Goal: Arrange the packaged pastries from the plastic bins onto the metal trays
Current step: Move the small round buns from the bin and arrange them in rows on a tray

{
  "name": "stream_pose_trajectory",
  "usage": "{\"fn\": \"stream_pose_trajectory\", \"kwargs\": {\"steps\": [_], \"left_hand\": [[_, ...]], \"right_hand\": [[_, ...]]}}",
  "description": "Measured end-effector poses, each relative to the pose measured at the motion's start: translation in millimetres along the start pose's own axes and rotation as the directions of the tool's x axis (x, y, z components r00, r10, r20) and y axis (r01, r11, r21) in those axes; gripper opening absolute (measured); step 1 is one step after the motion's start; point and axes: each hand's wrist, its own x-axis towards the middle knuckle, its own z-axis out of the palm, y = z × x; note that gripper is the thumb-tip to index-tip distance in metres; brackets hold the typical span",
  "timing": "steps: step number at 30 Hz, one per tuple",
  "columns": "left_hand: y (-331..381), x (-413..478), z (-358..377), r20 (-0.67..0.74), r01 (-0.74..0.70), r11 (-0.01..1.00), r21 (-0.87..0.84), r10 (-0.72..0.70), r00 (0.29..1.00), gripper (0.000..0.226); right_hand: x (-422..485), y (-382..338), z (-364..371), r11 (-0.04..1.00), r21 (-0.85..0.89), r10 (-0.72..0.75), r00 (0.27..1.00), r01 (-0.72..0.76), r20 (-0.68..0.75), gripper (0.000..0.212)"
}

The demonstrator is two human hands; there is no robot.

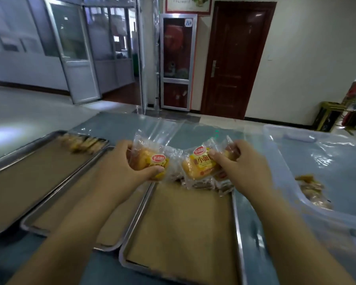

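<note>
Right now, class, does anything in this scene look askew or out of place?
Nothing looks spilled or damaged. The left hand and right hand each hold a packaged pastry above the nearest tray; the three trays sit slightly angled and overlapping.

left hand (119,163): holds pastry (150,161) | right hand (243,163): holds second pastry (201,165)

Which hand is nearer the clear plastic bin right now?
Right. The right hand, holding a pastry pack, hovers just left of the clear plastic bin; the left hand holds another pack farther left, over the trays.
</note>
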Motion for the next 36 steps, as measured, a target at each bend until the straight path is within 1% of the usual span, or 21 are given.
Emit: {"fn": "stream_pose_trajectory", "kwargs": {"steps": [3,7,10,13,15,18,25,29,33,36], "left_hand": [[-44,-16,-36,-0.016,0.099,0.993,-0.056,-0.100,0.995,0.055],[-98,-34,-74,-0.081,0.241,0.970,-0.042,-0.243,0.967,0.059],[-134,-41,-96,-0.146,0.320,0.947,-0.042,-0.323,0.935,0.057],[-170,-38,-116,-0.163,0.383,0.919,-0.097,-0.394,0.904,0.050],[-194,-30,-131,-0.158,0.412,0.907,-0.082,-0.420,0.893,0.048],[-233,-14,-155,-0.118,0.454,0.891,-0.011,-0.452,0.884,0.050],[-311,39,-208,-0.065,0.532,0.847,-0.004,-0.531,0.845,0.043],[-350,64,-225,-0.029,0.569,0.821,-0.050,-0.571,0.821,0.042],[-387,88,-237,0.001,0.584,0.793,-0.174,-0.593,0.805,0.039],[-420,114,-247,0.020,0.585,0.767,-0.264,-0.602,0.798,0.044]], "right_hand": [[-24,-28,48,1.000,0.028,0.001,0.998,-0.003,0.063,0.044],[-49,-56,105,0.996,0.094,-0.018,0.989,0.004,0.149,0.033],[-56,-68,146,0.992,0.123,0.005,0.976,-0.032,0.216,0.037],[-56,-80,191,0.989,0.136,0.025,0.968,-0.060,0.248,0.040],[-53,-90,223,0.983,0.167,0.034,0.963,-0.081,0.266,0.039],[-46,-106,276,0.972,0.197,0.057,0.944,-0.126,0.325,0.038],[-26,-161,372,0.965,0.177,0.105,0.904,-0.193,0.415,0.033],[-9,-194,405,0.977,0.144,0.083,0.901,-0.158,0.425,0.029],[7,-221,430,0.985,0.113,0.069,0.904,-0.128,0.422,0.031],[23,-240,458,0.992,0.029,0.099,0.896,-0.124,0.432,0.033]]}}
